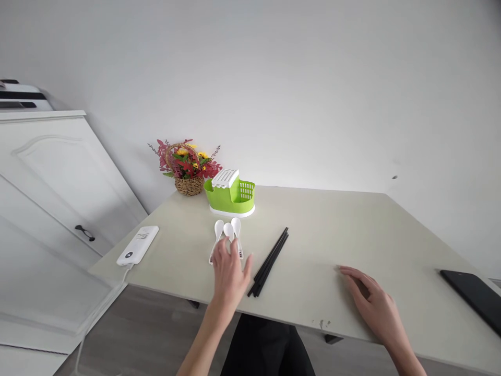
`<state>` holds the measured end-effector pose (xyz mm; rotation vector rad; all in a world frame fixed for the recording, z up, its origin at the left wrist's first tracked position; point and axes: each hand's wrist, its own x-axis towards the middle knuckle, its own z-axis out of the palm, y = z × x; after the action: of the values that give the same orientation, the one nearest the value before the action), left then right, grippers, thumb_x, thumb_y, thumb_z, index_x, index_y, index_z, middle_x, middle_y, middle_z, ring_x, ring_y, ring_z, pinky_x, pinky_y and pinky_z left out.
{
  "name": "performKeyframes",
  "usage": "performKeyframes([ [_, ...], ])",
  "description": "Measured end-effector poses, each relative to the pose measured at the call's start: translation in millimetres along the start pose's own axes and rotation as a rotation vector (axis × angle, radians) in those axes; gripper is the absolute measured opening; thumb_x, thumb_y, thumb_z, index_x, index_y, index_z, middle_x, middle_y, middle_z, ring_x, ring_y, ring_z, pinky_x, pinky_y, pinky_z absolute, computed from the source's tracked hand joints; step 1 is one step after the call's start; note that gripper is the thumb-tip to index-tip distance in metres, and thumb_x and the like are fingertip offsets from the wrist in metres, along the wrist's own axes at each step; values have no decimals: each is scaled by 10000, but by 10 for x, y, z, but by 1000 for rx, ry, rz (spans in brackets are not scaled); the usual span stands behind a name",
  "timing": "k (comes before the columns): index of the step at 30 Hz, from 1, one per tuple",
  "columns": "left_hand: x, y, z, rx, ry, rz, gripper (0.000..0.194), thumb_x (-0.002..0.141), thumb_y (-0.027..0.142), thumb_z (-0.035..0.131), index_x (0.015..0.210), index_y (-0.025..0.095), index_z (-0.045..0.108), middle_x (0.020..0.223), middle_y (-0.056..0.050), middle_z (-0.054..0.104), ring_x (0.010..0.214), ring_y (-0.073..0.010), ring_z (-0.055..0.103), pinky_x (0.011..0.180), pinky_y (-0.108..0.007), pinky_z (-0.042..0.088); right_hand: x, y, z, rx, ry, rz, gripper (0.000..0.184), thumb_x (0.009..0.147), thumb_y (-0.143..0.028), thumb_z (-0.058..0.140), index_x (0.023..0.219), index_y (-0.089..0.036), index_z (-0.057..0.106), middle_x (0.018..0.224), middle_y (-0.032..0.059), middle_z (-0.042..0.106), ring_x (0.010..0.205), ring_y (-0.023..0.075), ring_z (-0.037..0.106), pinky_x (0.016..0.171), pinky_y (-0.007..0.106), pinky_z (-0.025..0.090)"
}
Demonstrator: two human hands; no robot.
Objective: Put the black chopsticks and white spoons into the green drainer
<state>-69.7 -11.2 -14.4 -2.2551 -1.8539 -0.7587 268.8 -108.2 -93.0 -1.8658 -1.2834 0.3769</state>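
Observation:
My left hand (229, 271) reaches over three white spoons with its fingers apart. It covers part of their handles, and whether the fingertips touch the middle spoon (228, 230) I cannot tell. On either side lie the left spoon (218, 230) and the right spoon (236, 226), bowls pointing away from me. A bundle of black chopsticks (269, 263) lies slantwise just right of that hand. My right hand (371, 305) rests on the tabletop farther right, fingers stretched out, holding nothing. Behind the spoons stands a green utensil holder (223, 199) with a white slatted top and white base.
A woven basket of artificial flowers (190, 185) stands at the back left of the table (332, 224). Near the left edge lies a white power bank (138, 245) with a cable hanging down. A black phone (472, 297) lies at the right. A white cabinet (50, 209) adjoins the left.

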Motion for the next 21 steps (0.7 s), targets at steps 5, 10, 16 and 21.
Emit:
performKeyframes([
  [5, 82, -451, 118, 114, -69, -207, 771, 982, 563, 514, 1505, 14, 374, 1522, -347, 419, 1466, -475, 349, 1149, -657, 311, 14, 33, 18, -1, -3, 9, 454, 925, -631, 479, 1139, -341, 755, 1308, 27, 730, 1155, 296, 687, 800, 360, 584],
  [10, 171, -434, 254, 169, -243, -242, 870, 987, 651, 429, 1531, -26, 374, 1514, -364, 463, 1465, -494, 376, 1176, -669, 248, 31, 69, 36, 3, -3, -5, 436, 927, -611, 487, 1145, -344, 755, 1301, 24, 734, 1169, 299, 682, 817, 364, 579],
  [16, 267, -286, 389, 252, -267, -230, 799, 1020, 533, 459, 1555, -50, 349, 1565, -397, 379, 1476, -518, 363, 1183, -659, 253, 25, 71, 36, 1, -19, 18, 424, 938, -608, 483, 1157, -359, 747, 1340, 4, 715, 1227, 289, 659, 880, 368, 565],
  [21, 194, -444, 436, 320, -220, -213, 563, 1047, 268, 375, 1532, -13, 422, 1593, -348, 382, 1488, -463, 377, 1192, -623, 280, 26, 33, 25, 10, -26, 21, 424, 941, -609, 475, 1152, -359, 745, 1331, 7, 717, 1217, 285, 659, 869, 365, 565],
])
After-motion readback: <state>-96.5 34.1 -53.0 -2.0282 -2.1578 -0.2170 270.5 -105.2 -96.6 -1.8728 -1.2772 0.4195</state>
